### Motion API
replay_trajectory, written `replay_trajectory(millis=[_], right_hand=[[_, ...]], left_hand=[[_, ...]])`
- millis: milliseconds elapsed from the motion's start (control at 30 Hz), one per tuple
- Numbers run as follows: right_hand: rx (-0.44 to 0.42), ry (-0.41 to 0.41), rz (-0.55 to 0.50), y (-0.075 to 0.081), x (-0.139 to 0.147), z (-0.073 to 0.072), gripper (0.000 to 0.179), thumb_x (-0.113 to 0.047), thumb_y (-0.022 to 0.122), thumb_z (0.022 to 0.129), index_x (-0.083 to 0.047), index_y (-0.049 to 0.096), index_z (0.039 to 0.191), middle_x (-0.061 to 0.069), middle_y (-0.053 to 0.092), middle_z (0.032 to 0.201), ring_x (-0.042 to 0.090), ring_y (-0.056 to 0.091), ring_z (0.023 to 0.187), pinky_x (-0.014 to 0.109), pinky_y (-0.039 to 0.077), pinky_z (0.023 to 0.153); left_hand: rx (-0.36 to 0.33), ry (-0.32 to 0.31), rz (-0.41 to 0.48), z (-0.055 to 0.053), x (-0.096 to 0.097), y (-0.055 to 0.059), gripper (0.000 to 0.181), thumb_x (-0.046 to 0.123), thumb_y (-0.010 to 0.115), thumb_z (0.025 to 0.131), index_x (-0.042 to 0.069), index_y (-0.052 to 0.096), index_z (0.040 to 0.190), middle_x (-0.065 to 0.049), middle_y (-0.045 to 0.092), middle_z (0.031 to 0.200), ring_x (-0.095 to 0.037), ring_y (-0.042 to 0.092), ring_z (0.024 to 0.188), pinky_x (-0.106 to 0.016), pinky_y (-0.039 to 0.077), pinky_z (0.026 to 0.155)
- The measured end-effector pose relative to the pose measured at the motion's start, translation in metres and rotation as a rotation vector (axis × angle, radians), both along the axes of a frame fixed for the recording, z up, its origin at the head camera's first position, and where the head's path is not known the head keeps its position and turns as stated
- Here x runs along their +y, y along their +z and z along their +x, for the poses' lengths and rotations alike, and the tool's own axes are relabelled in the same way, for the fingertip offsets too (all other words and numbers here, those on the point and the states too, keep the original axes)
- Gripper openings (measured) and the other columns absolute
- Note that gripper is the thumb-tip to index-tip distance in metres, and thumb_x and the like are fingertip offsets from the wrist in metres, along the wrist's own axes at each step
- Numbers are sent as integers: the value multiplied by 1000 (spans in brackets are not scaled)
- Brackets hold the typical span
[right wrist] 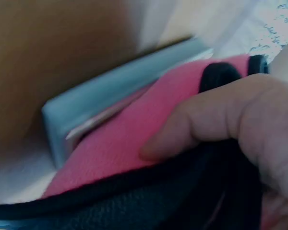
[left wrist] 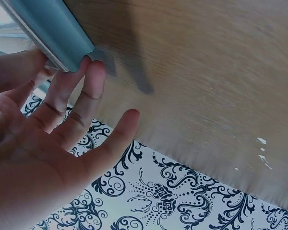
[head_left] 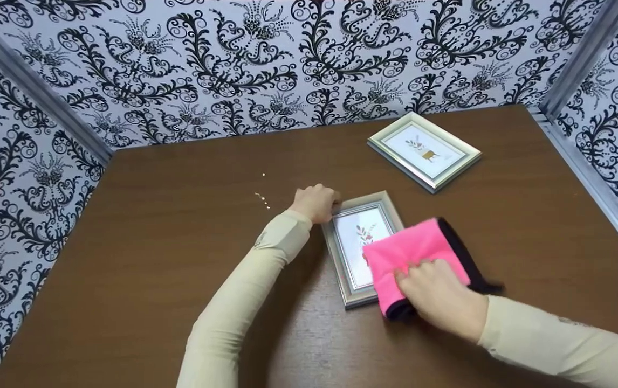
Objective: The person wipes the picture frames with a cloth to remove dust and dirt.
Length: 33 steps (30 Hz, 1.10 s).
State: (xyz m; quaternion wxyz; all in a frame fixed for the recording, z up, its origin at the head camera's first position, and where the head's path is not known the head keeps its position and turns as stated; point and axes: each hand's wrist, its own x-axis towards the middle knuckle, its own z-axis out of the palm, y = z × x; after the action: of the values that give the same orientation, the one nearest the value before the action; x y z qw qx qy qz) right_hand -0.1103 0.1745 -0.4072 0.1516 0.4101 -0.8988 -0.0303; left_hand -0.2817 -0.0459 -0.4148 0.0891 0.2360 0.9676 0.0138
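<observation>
A picture frame (head_left: 338, 264) with a pale silvery border and a plant print lies on the brown table. My left hand (head_left: 315, 203) grips its upper left corner. In the left wrist view, thumb and fingers pinch the frame's blue-grey edge (left wrist: 57, 28), while the little finger stands away from it. My right hand (head_left: 444, 293) holds a pink cloth (head_left: 411, 245) with a black border, bunched under the fingers. The cloth covers the right and lower right of the frame and hides part of the print. In the right wrist view, the thumb presses on the pink side (right wrist: 134, 129).
A second picture frame (head_left: 425, 152) with a similar plant print lies at the back right of the brown table (head_left: 179, 258). Several small pale flecks (head_left: 262, 199) mark the surface left of my left hand. Black-and-white patterned walls (head_left: 233, 64) enclose the back and sides.
</observation>
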Motion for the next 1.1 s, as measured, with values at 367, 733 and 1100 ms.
replay_trajectory(millis=[367, 733, 1100], right_hand=[[-250, 141, -30, 1, -25, -12, 30, 4, 66, 63, -7, 64, 91, 1, 52, 64, 19, 45, 50, 32, 35, 41], [-305, 336, 4, -6, -26, -10, 67, 3, 73, 68, -11, 60, 132, 6, 61, 128, 25, 59, 115, 43, 52, 86], [-181, 315, -5, -4, 19, -12, 60, 2, 75, 63, -10, 67, 122, 8, 68, 112, 26, 66, 99, 41, 55, 78]], left_hand=[[-1, 4, 0, -5, -4, -3, 17, 15, 66, 84, 16, 71, 100, -10, 67, 105, -32, 62, 101, -54, 49, 80], [-16, 6, 25, -7, -4, -3, 16, 19, 62, 90, 19, 72, 103, -8, 69, 108, -32, 63, 103, -55, 50, 80], [-38, 21, 16, -1, -3, -1, 19, 15, 60, 91, 20, 70, 106, -7, 68, 111, -35, 63, 102, -56, 51, 77]])
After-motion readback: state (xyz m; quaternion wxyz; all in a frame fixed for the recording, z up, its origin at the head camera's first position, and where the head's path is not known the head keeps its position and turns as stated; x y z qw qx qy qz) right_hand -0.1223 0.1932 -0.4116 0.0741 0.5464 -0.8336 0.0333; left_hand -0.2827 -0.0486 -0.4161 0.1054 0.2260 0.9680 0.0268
